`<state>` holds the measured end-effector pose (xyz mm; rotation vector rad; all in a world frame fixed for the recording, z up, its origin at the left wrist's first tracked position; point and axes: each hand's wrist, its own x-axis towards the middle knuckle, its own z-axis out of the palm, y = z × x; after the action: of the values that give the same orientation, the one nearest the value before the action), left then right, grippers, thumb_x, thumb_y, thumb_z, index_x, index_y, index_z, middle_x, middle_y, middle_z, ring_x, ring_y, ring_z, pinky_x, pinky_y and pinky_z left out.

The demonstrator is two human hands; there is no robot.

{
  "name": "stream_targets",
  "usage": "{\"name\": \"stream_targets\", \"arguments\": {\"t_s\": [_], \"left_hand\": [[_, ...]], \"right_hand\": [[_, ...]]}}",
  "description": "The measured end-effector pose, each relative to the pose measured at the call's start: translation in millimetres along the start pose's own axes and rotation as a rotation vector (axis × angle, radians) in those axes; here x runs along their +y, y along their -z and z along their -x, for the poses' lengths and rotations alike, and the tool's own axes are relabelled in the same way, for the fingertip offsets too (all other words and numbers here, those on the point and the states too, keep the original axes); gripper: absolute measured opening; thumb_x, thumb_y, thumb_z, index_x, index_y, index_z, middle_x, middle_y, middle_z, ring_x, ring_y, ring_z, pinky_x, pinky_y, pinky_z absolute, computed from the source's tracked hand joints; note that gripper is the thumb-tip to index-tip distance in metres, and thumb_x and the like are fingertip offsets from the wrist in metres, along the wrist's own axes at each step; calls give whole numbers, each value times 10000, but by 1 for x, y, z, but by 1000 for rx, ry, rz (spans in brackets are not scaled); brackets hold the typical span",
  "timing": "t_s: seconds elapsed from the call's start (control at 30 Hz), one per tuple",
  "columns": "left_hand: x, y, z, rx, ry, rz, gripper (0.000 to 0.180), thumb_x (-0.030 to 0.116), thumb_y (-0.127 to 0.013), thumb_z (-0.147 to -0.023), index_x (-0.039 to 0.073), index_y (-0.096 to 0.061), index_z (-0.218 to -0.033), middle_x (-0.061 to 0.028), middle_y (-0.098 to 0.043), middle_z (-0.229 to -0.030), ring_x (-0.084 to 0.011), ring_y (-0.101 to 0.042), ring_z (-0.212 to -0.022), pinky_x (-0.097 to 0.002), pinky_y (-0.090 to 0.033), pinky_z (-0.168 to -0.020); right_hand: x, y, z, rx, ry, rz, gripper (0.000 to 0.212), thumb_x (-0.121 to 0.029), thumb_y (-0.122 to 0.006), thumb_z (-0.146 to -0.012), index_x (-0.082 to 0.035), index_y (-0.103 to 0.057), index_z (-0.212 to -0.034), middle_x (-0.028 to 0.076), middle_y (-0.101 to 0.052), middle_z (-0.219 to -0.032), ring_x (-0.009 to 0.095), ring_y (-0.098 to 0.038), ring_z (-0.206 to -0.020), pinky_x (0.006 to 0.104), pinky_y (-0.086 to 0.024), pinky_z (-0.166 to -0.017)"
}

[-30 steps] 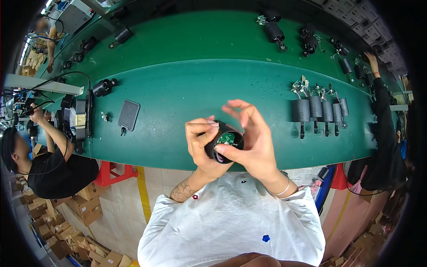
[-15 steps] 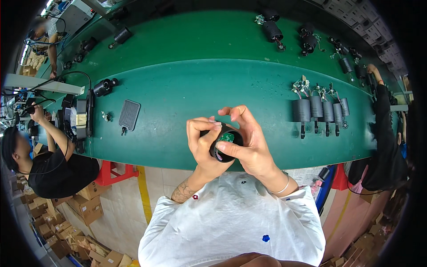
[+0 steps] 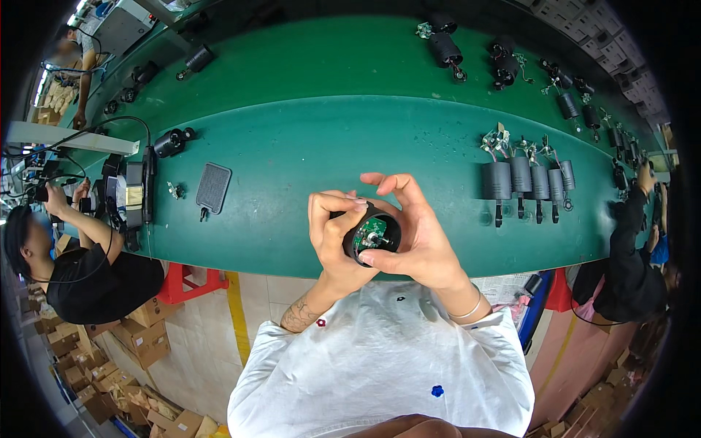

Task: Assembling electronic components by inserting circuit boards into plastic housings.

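Observation:
A black cylindrical housing [image 3: 394, 237] is held over the near edge of the bench with its open end facing me. Inside it sits a green circuit board [image 3: 374, 231] with small parts on it. My left hand [image 3: 334, 232] is closed round the housing's left side, its fingers bent over the upper rim. On the other side, my right hand [image 3: 427, 244] cups the housing, with the thumb at the lower rim. The right index finger is raised off it and curved. The housing's underside is hidden by both hands.
Several black cylinders [image 3: 520, 175] with wired boards stand in a row at the right. A dark grey mesh-topped pad [image 3: 213, 188] and a small loose board [image 3: 175, 190] lie left on the green bench [image 3: 307, 160]. Co-workers sit at both sides. More cylinders [image 3: 445, 50] stand farther back.
My right thumb has moved from inside the housing's opening down to its lower rim, uncovering more of the circuit board. The right-hand co-worker's arm has shifted.

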<state>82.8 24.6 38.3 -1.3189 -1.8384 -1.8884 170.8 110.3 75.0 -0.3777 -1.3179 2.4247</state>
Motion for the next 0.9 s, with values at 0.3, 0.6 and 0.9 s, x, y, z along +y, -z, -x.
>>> {"name": "stream_targets", "arguments": {"t_s": [0.3, 0.6, 0.9], "left_hand": [[3, 4, -5, -71, -114, -263, 313, 108, -686, -700, 88, -581, -994, -80, -531, -973, -236, -488, -855, -408, -471, -777], [11, 2, -5, -51, -107, -311, 243, 18, -709, -640, 84, -660, -869, -79, -584, -916, -252, -509, -823, -421, -495, -760], [13, 3, -5, -126, -163, -404, 222, 14, -700, -625, 74, -645, -831, -73, -581, -904, -255, -511, -810, -416, -497, -754]], "right_hand": [[-18, 1, 5, 18, 133, 339, 695, 69, -751, -580, -111, -411, -1159, 137, -339, -1421, 341, -431, -1265, 466, -406, -994], [-28, 8, 7, 11, 88, 425, 665, 47, -730, -567, -121, -419, -1131, 130, -317, -1437, 345, -398, -1293, 487, -406, -976], [-30, 8, 5, 4, 61, 568, 619, 26, -734, -583, -103, -425, -1104, 141, -327, -1428, 361, -395, -1292, 495, -398, -994]]}}
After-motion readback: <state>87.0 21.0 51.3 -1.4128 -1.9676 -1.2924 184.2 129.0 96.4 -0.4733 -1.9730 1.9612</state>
